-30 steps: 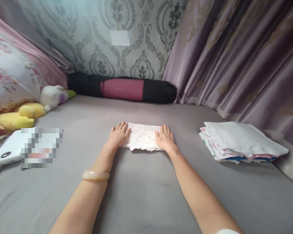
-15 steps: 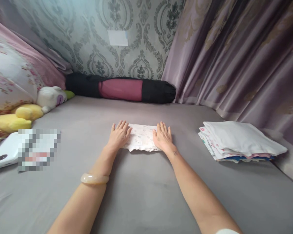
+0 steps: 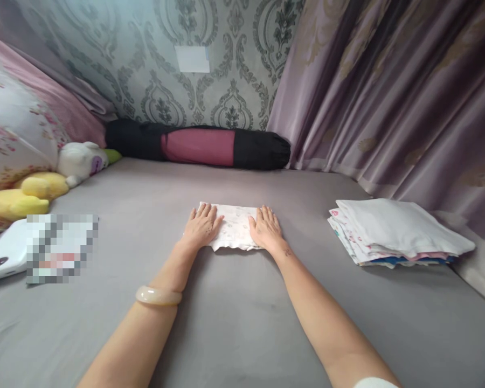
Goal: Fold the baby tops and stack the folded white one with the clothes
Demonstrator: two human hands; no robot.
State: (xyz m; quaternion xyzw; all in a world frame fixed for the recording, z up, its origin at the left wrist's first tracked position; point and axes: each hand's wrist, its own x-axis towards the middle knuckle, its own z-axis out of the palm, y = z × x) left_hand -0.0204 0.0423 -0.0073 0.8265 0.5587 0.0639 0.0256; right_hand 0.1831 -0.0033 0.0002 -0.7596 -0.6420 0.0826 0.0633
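Note:
A small folded white cloth with a faint print lies flat on the grey bed sheet. Its near edge is wavy, and its exact kind I cannot make out. On its left end rests my left hand, palm down with the fingers stretched out. My right hand lies flat on the right end, fingers forward and the thumb pointing inward. The middle of the cloth shows between the two hands. A pale bangle circles my left forearm.
To the right lies a stack of folded cloths, white on top. On the left are a white device, a blurred packet, yellow plush toys and a white plush. A black and maroon roll lies against the wall.
My left hand has slid slightly inward over the cloth, uncovering its far left corner. My right hand has shifted a little to the left. Both stay flat.

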